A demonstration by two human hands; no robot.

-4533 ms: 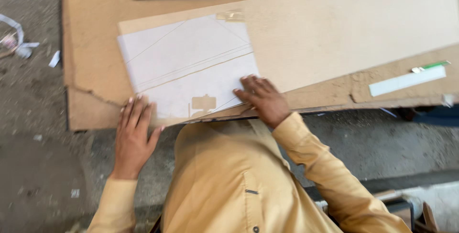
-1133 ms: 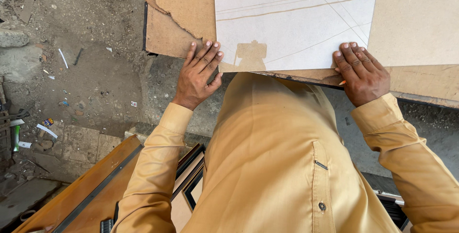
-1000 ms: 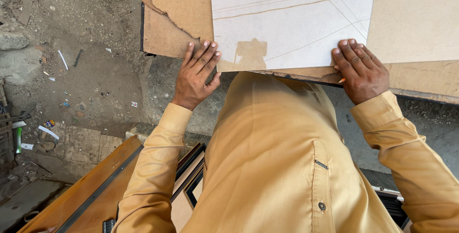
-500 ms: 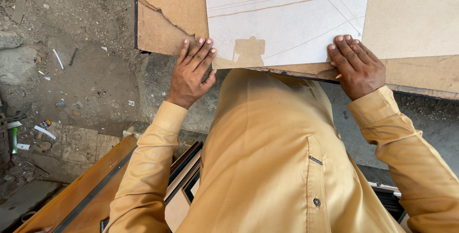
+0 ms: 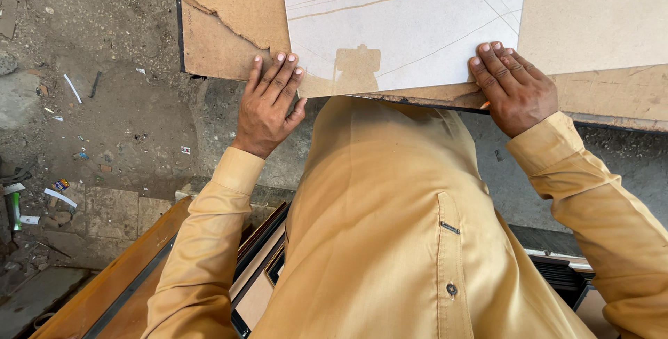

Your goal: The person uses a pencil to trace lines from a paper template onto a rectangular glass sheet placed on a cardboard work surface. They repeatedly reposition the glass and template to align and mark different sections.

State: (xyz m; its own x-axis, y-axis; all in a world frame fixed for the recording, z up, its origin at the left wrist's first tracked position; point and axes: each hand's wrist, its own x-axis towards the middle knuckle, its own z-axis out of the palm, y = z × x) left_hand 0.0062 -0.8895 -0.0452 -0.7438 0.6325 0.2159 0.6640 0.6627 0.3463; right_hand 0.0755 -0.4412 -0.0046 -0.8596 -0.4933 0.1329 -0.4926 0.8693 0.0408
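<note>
A white sheet (image 5: pixel 410 22) with thin drawn lines lies on brown cardboard boards (image 5: pixel 229 26). A strip of tan tape (image 5: pixel 356 67) holds its near edge. My left hand (image 5: pixel 270 102) rests flat, fingers spread, on the near edge of the cardboard at the sheet's left corner. My right hand (image 5: pixel 513 85) presses flat on the sheet's right near corner and the board edge. Something thin and orange (image 5: pixel 484 105) peeks out under my right hand. Neither hand visibly grips anything.
A second cardboard sheet (image 5: pixel 598 12) overlaps at the right. The cardboard's left corner is torn. Dirt ground with scattered litter (image 5: pixel 69 88) lies to the left. A wooden frame (image 5: pixel 118 276) and stacked panels (image 5: pixel 261 269) stand by my left side.
Since 4.5 s ago the view has swung left and closer, and my hands have spread apart to the sheet's two near corners. Over the last second they barely move.
</note>
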